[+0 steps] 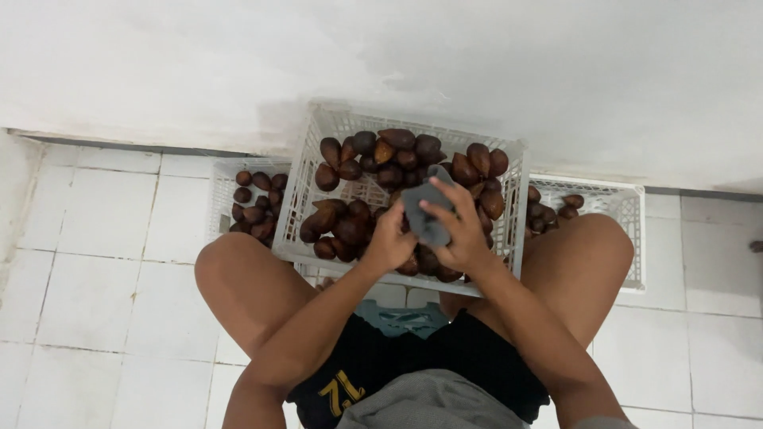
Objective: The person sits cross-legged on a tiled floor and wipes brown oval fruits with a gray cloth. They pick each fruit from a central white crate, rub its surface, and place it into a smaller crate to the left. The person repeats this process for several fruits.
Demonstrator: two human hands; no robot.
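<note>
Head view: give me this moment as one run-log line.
left hand: over fruit in middle crate | right hand: holds grey cloth | side crates: fruit too | floor: white tile

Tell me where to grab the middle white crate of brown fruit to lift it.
Grip the white crate by its two short side rims, left and right, coming from outside. It is wide, piled with brown fruit, and both hands work a gray cloth above its near edge, between the knees.

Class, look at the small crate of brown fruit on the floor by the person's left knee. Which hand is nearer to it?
The left hand. It is over the middle crate, nearer the small crate. The right hand, holding a grey cloth, is farther away.
</note>
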